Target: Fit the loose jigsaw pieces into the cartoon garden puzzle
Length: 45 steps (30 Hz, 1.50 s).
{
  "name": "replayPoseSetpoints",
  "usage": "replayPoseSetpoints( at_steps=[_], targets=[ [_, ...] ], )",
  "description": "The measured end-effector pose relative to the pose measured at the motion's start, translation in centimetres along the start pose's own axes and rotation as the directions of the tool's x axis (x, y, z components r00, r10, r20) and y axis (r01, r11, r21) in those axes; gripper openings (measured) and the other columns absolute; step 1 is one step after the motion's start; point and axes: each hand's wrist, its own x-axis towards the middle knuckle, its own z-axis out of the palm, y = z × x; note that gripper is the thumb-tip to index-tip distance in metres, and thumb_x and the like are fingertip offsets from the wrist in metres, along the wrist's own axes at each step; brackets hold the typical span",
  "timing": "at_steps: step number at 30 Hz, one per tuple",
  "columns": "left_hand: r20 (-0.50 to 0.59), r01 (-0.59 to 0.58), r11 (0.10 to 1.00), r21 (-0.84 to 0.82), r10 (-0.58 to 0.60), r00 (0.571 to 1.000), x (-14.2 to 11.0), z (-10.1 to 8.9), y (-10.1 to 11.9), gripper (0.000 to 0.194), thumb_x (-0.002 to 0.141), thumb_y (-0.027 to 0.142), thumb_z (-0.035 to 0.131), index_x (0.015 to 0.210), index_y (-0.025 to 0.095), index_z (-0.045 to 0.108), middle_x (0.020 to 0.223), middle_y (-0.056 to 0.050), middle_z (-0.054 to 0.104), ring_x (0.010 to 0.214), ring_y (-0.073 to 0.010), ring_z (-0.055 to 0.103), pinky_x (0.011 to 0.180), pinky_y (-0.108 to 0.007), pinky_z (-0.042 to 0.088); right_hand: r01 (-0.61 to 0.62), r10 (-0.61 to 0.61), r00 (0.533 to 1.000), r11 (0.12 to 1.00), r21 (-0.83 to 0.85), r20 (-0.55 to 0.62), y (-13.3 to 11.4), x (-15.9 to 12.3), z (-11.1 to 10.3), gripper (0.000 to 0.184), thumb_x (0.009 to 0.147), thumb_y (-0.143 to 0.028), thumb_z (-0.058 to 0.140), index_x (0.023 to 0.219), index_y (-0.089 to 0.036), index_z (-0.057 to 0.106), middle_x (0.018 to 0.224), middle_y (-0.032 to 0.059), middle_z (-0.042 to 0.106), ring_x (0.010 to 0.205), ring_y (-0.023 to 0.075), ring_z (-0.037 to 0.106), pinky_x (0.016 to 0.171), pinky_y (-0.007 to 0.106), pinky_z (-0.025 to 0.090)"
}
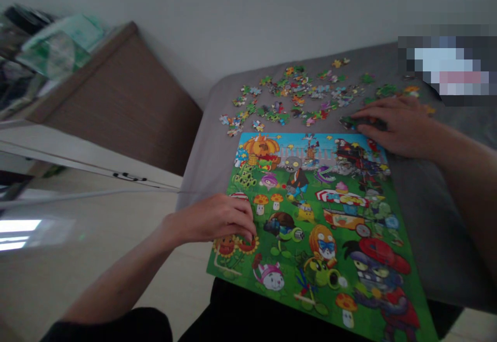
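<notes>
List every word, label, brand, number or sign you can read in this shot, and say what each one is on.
None can be read.
The jigsaw puzzle shows cartoon art with no legible lettering.
The green-and-white packet at upper left is too blurred to read.
The pixelated patch at upper right hides anything beneath it.

Grey cloth-covered table (423, 218): the reference point. Beyond it, a white wall (194, 16). Left of it, a brown woven panel (116, 99), apparently a cabinet side; a white drawer front (77, 155) with a black handle (129, 177); green plastic wrapping (58, 44); a glossy pale floor (97, 259). At its far right corner, a pixelated object (446, 65), unidentifiable.
</notes>
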Motion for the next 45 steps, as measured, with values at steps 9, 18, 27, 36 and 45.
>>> replayPoseSetpoints(
  at_steps=[9, 18, 27, 36, 45],
  targets=[
    [-0.007, 0.039, 0.998, -0.049, -0.04, 0.999, 0.8, -1.2, -1.2, 0.016, 0.104, 0.026, 0.063, 0.1, 0.021, 0.078, 0.093, -0.003, 0.074, 0.081, -0.0114, 0.069, 0.077, -0.02, 0.049, 0.002, -0.002, 1.0, 1.0, -0.01, -0.028, 0.4, 0.1, 0.5, 0.051, 0.094, -0.044, 0.036, 0.115, -0.02, 0.075, 0.118, 0.018, 0.072, 0.117, 0.0366, 0.064, 0.103, 0.056, 0.046],
    [-0.004, 0.014, 1.0, 0.012, -0.014, 1.0, 0.9, -0.6, -0.7, 0.019, 0.105, 0.03, 0.061, 0.101, 0.024, 0.078, 0.095, -0.003, 0.075, 0.083, -0.0124, 0.069, 0.077, -0.022, 0.05, 0.002, -0.002, 1.0, 1.0, 0.005, -0.023, 0.0, 0.0, 0.1, 0.049, 0.093, -0.043, 0.038, 0.114, -0.019, 0.075, 0.119, 0.0193, 0.073, 0.115, 0.0383, 0.063, 0.102, 0.058, 0.046],
    [-0.039, -0.028, 0.986, 0.166, 0.035, 0.999, 1.1, -0.3, -0.1, 0.015, 0.103, 0.028, 0.064, 0.097, 0.024, 0.078, 0.1, -0.004, 0.072, 0.086, -0.013, 0.067, 0.076, -0.024, 0.05, -0.028, 0.028, 1.0, 1.0, 0.013, 0.003, -0.4, -0.1, -0.1, 0.05, 0.094, -0.042, 0.038, 0.12, -0.019, 0.074, 0.123, 0.019, 0.071, 0.121, 0.0384, 0.06, 0.106, 0.06, 0.042],
    [-0.102, -0.101, 0.954, 0.281, 0.135, 0.986, 2.0, 0.2, 0.2, 0.012, 0.101, 0.032, 0.068, 0.097, 0.022, 0.074, 0.094, -0.002, 0.069, 0.084, -0.0142, 0.062, 0.075, -0.026, 0.048, -0.018, 0.018, 1.0, 1.0, 0.014, -0.003, -0.1, -0.1, -0.1, 0.047, 0.095, -0.042, 0.04, 0.12, -0.021, 0.074, 0.123, 0.0173, 0.072, 0.12, 0.0394, 0.06, 0.106, 0.061, 0.043],
    [-0.32, 0.069, 0.887, 0.456, 0.091, 0.943, -1.5, 0.7, 1.9, 0.022, 0.11, 0.032, 0.05, 0.115, 0.022, 0.069, 0.106, -0.003, 0.073, 0.099, -0.0167, 0.063, 0.091, -0.029, 0.048, -0.043, 0.043, 0.999, 0.998, 0.055, 0.009, -1.0, 0.0, -0.6, 0.045, 0.096, -0.039, 0.04, 0.119, -0.021, 0.074, 0.124, 0.0175, 0.072, 0.123, 0.0367, 0.06, 0.109, 0.059, 0.04]
  ],
)
